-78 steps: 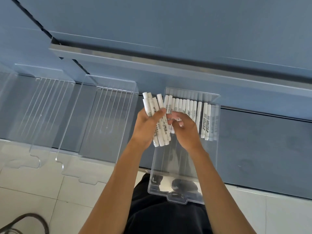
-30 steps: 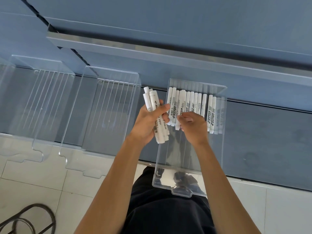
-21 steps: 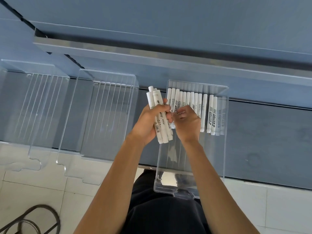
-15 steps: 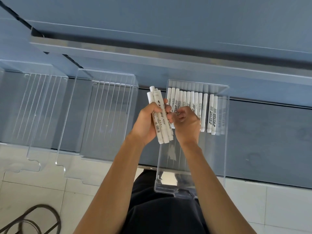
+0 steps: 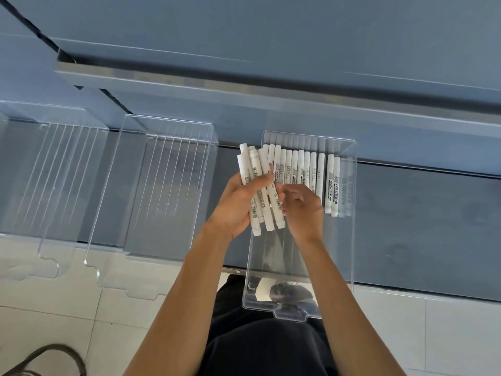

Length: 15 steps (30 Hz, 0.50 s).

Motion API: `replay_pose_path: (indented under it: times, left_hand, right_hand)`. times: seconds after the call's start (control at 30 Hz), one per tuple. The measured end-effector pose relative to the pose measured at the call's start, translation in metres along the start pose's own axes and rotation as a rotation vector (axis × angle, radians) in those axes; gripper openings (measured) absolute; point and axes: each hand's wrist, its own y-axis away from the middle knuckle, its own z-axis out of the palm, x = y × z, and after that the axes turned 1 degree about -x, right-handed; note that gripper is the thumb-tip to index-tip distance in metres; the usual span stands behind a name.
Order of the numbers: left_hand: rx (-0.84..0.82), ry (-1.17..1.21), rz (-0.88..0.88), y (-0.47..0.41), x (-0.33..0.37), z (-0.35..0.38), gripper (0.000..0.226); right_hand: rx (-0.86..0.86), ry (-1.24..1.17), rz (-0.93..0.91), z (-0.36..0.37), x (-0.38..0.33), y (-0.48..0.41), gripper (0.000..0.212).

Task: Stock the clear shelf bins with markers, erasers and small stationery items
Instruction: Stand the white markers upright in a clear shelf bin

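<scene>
Grey-blue shelf (image 5: 423, 229) bearing left bin (image 5: 54, 169), middle bin (image 5: 168, 185) and right bin (image 5: 276, 256) in a row, fronts overhanging its edge.

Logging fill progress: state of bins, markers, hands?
left hand, grips marker bundle.
marker bundle, held, not yet binned.
right hand, curled at bundle; grip unclear.
right bin, partly filled.
marker row, side by side at bin's back.
middle bin, nothing visible inside.
left bin, nothing visible inside.
</scene>
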Motion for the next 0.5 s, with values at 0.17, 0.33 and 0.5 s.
replay_pose_path:
  times: [0.17, 0.33, 0.5]
  left_hand:
    - [0.074, -0.122, 0.073, 0.005, -0.005, 0.008, 0.011]
    - [0.14, -0.092, 0.123, 0.012, -0.018, 0.028, 0.01]
    - [0.141, -0.057, 0.129, 0.022, -0.024, 0.04, 0.011]
  right_hand:
    - [-0.093, -0.292, 0.053, -0.022, -0.015, 0.013, 0.017]
    - [-0.296, -0.275, -0.034, -0.05, -0.02, 0.02, 0.017]
    - [-0.427, -0.255, -0.041, -0.066, -0.016, 0.029, 0.01]
